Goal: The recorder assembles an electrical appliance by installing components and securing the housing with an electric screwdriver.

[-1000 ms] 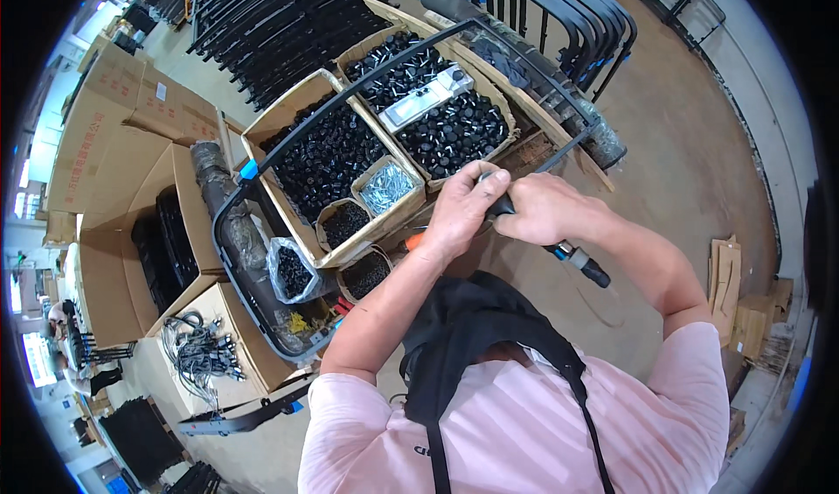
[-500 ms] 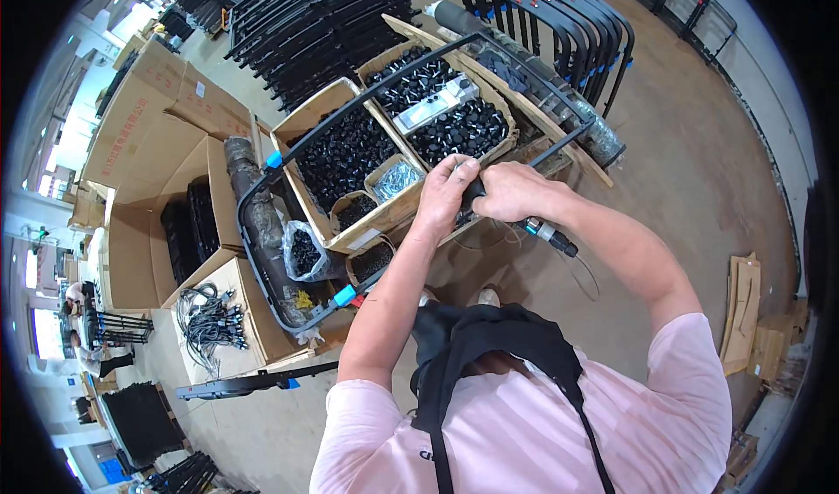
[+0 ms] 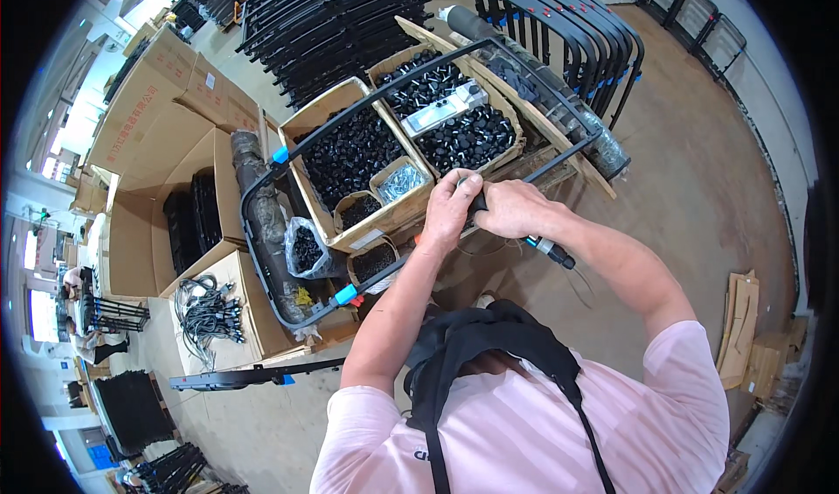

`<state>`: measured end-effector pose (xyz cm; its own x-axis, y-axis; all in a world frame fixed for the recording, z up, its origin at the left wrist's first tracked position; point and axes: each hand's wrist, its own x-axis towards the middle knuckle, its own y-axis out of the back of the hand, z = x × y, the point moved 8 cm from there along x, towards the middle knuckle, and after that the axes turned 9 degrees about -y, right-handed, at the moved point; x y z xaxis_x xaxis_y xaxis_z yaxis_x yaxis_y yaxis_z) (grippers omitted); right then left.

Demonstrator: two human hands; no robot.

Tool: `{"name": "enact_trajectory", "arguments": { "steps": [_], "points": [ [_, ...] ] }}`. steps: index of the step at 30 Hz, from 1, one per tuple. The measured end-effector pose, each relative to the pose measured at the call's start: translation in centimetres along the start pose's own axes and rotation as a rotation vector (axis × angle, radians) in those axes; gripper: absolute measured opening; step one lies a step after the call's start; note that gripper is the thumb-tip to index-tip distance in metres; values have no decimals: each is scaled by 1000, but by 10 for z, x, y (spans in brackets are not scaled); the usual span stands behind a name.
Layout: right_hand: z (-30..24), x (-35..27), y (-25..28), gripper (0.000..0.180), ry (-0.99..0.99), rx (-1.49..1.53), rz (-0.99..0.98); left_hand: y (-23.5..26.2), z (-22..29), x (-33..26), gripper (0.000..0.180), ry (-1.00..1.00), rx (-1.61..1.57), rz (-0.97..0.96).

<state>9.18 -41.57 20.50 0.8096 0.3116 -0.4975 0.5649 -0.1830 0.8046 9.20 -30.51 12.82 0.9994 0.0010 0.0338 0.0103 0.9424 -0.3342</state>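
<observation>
A black tubular metal frame [image 3: 392, 86] with blue tape pieces lies tilted across wooden bins of parts. At its near bar, my left hand [image 3: 449, 207] is closed with the thumb on top; what its fingers grip is hidden. Beside it, my right hand [image 3: 516, 208] wraps around a corded power screwdriver [image 3: 552, 251]. The screwdriver's blue-ringed rear end and thin cable stick out below the hand. Its black front part shows between my two hands, and its tip is hidden.
Wooden bins hold black plugs [image 3: 350, 157] and black-headed bolts [image 3: 468, 135]; a small box holds silver screws [image 3: 401, 182]. A bag of black parts [image 3: 306, 247], coiled cables [image 3: 210, 317] and an open carton [image 3: 140, 232] stand at left. Stacked frames [image 3: 336, 35] stand behind.
The view has shifted slightly, so the scene sits a little lower and to the right. Both hands keep the same hold at the frame's near bar.
</observation>
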Motion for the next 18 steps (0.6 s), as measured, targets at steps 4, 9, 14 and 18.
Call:
{"name": "enact_trajectory", "arguments": {
  "steps": [4, 9, 14, 18],
  "points": [
    [-1, 13, -14, 43, -29, -5, -84, 3, -1, -3, 19, -2, -15, 28],
    [7, 19, -19, 36, 12, 69, -146, 0, -7, -1, 18, -53, 6, -10],
    [-1, 16, -14, 37, 9, 14, -145, 2, -2, 0, 18, -37, -26, -19],
    [-1, 15, -7, 37, 28, 34, -159, -4, 6, 3, 18, -46, -21, -10]
  ]
}}
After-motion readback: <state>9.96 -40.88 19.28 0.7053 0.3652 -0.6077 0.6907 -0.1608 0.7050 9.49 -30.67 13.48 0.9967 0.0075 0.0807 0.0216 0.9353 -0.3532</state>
